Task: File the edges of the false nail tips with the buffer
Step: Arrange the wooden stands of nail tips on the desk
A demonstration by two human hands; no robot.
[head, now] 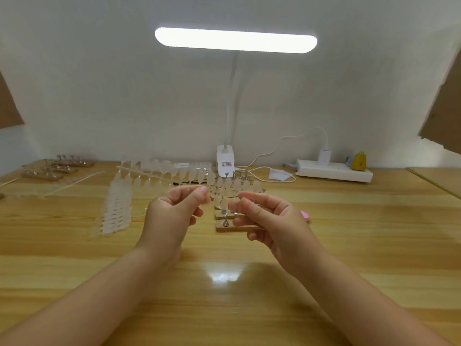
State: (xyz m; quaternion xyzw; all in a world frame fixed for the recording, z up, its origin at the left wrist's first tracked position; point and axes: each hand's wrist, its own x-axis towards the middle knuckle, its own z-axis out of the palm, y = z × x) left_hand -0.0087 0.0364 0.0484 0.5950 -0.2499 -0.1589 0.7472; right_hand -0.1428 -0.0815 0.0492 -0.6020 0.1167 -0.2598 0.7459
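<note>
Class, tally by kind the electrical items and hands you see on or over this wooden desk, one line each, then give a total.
Lit desk lamp: 1
White power strip: 1
White plug adapter on the strip: 1
Hands, left hand and right hand: 2
Total: 5

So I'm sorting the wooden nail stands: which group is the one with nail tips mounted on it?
The wooden stands right behind the hands, mid-table: pale nail tips sit on their metal posts. The stands at the far left show bare posts only.
</note>
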